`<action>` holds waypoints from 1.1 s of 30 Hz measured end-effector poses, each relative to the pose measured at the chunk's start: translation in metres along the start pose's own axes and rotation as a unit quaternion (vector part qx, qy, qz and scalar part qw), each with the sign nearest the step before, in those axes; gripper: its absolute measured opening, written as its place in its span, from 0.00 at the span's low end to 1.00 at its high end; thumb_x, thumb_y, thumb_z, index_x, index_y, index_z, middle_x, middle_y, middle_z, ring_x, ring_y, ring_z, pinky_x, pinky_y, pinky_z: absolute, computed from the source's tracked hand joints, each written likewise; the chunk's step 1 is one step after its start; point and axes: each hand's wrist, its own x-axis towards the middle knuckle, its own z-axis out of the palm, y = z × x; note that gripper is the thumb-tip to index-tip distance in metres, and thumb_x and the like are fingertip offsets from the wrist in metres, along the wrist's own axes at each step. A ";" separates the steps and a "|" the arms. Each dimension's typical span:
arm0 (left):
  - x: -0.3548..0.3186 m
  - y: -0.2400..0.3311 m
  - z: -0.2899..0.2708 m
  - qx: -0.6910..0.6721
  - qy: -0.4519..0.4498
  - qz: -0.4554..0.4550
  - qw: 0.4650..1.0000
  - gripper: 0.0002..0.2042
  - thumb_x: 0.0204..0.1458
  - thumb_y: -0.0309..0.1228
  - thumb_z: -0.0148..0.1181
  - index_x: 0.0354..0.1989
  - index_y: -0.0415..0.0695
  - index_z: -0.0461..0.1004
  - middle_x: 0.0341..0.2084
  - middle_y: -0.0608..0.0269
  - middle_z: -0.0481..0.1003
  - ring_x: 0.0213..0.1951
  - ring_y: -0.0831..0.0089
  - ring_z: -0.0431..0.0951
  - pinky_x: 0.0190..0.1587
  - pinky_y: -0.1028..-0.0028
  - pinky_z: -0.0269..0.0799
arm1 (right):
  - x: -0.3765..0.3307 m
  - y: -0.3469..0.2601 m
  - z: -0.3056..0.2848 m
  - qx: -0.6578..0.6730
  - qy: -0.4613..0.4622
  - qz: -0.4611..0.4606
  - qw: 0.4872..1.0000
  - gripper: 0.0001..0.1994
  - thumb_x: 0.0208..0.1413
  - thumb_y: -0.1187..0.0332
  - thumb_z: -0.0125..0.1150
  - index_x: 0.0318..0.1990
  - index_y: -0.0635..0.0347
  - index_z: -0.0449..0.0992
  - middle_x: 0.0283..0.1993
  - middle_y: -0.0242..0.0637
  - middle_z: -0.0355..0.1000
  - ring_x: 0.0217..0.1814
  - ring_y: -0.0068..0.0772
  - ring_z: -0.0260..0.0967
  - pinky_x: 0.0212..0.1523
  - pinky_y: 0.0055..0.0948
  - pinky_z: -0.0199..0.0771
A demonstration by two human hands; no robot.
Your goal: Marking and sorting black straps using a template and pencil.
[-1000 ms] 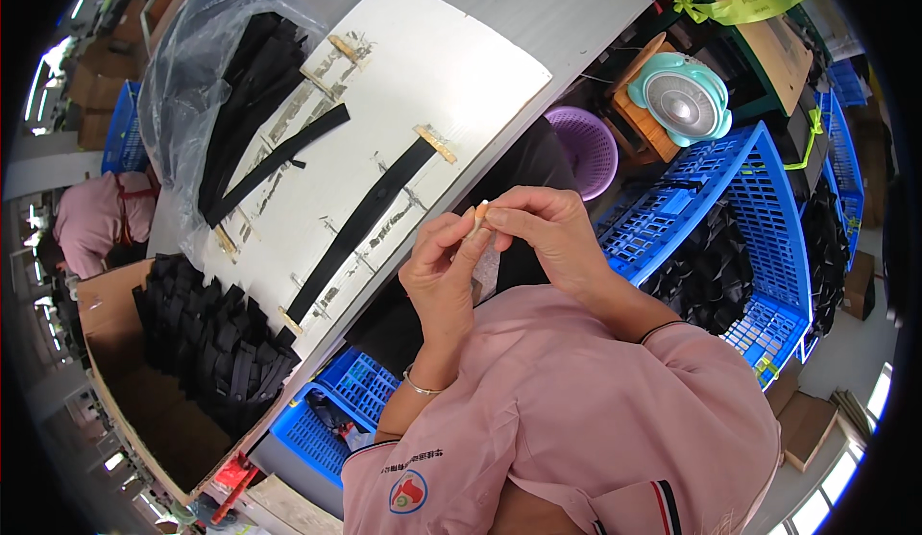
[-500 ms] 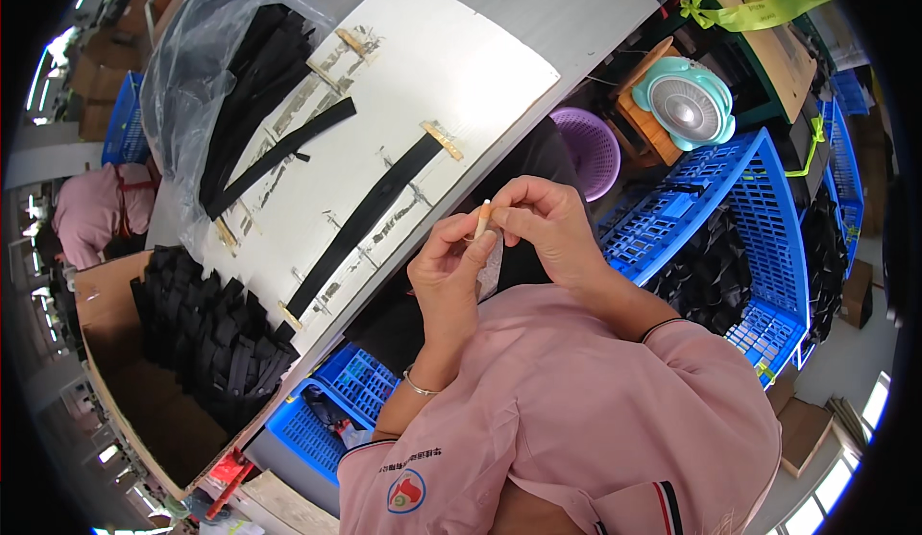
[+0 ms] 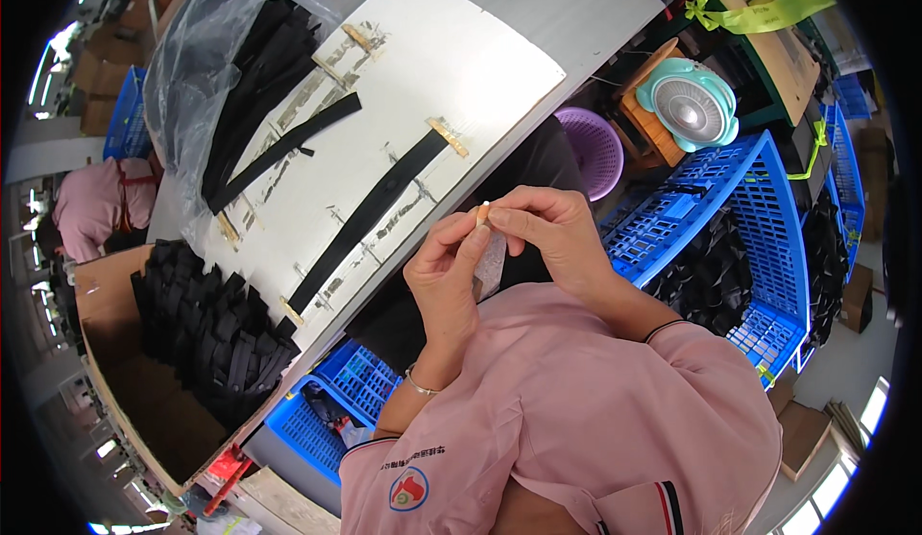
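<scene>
My left hand (image 3: 444, 271) and my right hand (image 3: 557, 232) meet in front of my chest, beside the near edge of the table. Fingers of both are pinched together around a small tan piece with a pale tip (image 3: 484, 212); its kind is not clear, and fingers cover most of it. Below it, between the hands, shows a pale speckled patch (image 3: 491, 264) that I cannot make out. Nearest on the table is a white board (image 3: 461, 55), with a long black strap (image 3: 375, 210) lying along it between two tan stops. A shorter black strap (image 3: 288, 151) lies farther left.
Black straps (image 3: 254, 84) lie bundled in clear plastic at the board's far left. A cardboard box (image 3: 120, 343) at left holds many black pieces. Blue crates (image 3: 778, 208), a purple basket (image 3: 591, 151) and a teal fan (image 3: 687, 103) stand at right. Another person (image 3: 106, 204) bends far left.
My fingers have closed in farther over the small tan piece, so less of it shows. My right hand has dipped slightly. The straps lie as before; the view has shifted a little.
</scene>
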 end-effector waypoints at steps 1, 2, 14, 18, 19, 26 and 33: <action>0.000 -0.001 0.000 0.002 -0.004 0.010 1.000 0.11 0.54 0.15 0.65 0.46 0.35 0.81 0.45 0.58 0.78 0.44 0.76 0.77 0.49 0.78 0.73 | 0.000 0.001 0.000 0.008 0.001 0.006 1.000 0.05 0.61 0.73 0.63 0.40 0.65 0.83 0.31 0.30 0.76 0.27 0.16 0.66 0.29 0.17 0.65; 0.000 -0.001 -0.001 0.003 -0.009 0.020 1.000 0.10 0.54 0.15 0.65 0.45 0.35 0.81 0.45 0.58 0.78 0.44 0.76 0.78 0.49 0.77 0.73 | 0.000 0.002 0.000 0.015 0.003 0.013 1.000 0.05 0.61 0.73 0.64 0.39 0.65 0.83 0.29 0.30 0.74 0.26 0.16 0.64 0.28 0.17 0.63; 0.000 -0.005 -0.005 -0.016 -0.022 0.032 0.999 0.10 0.54 0.15 0.65 0.44 0.36 0.82 0.43 0.57 0.78 0.44 0.75 0.78 0.49 0.77 0.74 | 0.003 0.008 -0.002 0.087 -0.013 0.041 0.995 0.02 0.59 0.76 0.63 0.34 0.64 0.79 0.30 0.29 0.72 0.25 0.16 0.63 0.26 0.18 0.62; -0.001 -0.005 -0.005 -0.015 -0.018 0.035 0.999 0.10 0.53 0.15 0.65 0.44 0.36 0.82 0.43 0.57 0.78 0.44 0.75 0.78 0.49 0.77 0.74 | 0.004 0.013 -0.003 0.082 -0.020 0.026 0.996 0.02 0.59 0.76 0.63 0.34 0.64 0.79 0.30 0.29 0.72 0.25 0.16 0.62 0.26 0.18 0.62; -0.001 -0.007 -0.005 -0.021 -0.018 0.039 0.999 0.10 0.53 0.15 0.65 0.44 0.36 0.82 0.43 0.57 0.78 0.44 0.75 0.78 0.49 0.77 0.74 | 0.003 0.013 -0.002 0.070 -0.014 0.024 0.997 0.02 0.59 0.77 0.62 0.34 0.64 0.78 0.30 0.29 0.72 0.25 0.15 0.62 0.26 0.17 0.61; -0.001 -0.006 -0.002 -0.021 -0.015 0.029 0.999 0.10 0.54 0.16 0.65 0.45 0.36 0.81 0.43 0.59 0.78 0.41 0.78 0.77 0.47 0.79 0.74 | 0.003 0.013 0.007 0.015 0.020 -0.045 0.999 0.02 0.58 0.80 0.59 0.33 0.65 0.77 0.31 0.26 0.71 0.28 0.09 0.62 0.28 0.14 0.61; 0.000 -0.002 0.000 -0.068 -0.027 -0.054 0.996 0.10 0.59 0.22 0.64 0.48 0.36 0.80 0.37 0.64 0.80 0.32 0.82 0.72 0.36 0.83 0.68 | 0.005 0.000 0.001 -0.023 0.002 -0.047 0.999 0.02 0.59 0.78 0.61 0.34 0.65 0.78 0.31 0.27 0.73 0.27 0.10 0.64 0.28 0.13 0.62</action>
